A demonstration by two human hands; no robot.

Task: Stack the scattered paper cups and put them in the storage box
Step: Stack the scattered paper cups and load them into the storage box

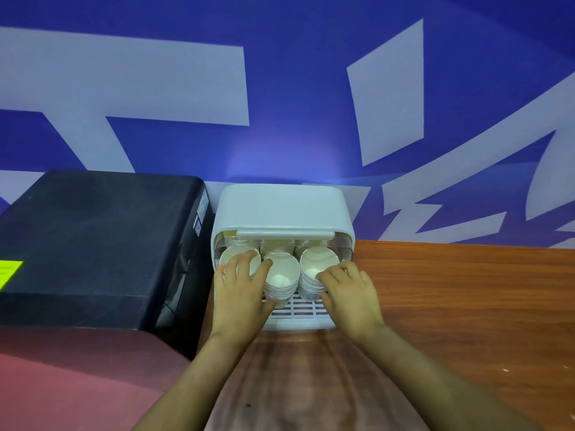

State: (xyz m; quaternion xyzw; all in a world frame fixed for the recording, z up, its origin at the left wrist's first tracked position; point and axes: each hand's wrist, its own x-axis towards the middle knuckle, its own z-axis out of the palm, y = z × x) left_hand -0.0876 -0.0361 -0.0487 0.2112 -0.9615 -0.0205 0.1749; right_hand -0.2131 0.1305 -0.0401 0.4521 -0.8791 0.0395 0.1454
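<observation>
A white storage box (281, 209) stands against the wall with its front lid raised. Three stacks of white paper cups lie on their sides inside, mouths toward me: a left stack (245, 259), a middle stack (281, 279) and a right stack (317, 265). More cups show behind them under the lid. My left hand (239, 287) grips the left stack, fingers curled over its rim. My right hand (348, 290) holds the right stack from its right side, fingers curled round the rims. A slotted white tray (298, 309) forms the box floor.
A black machine (93, 244) with a yellow-green label stands directly left of the box. The wooden tabletop (466, 290) stretches to the right and toward me. A blue and white wall rises behind. A reddish surface (62, 384) lies at lower left.
</observation>
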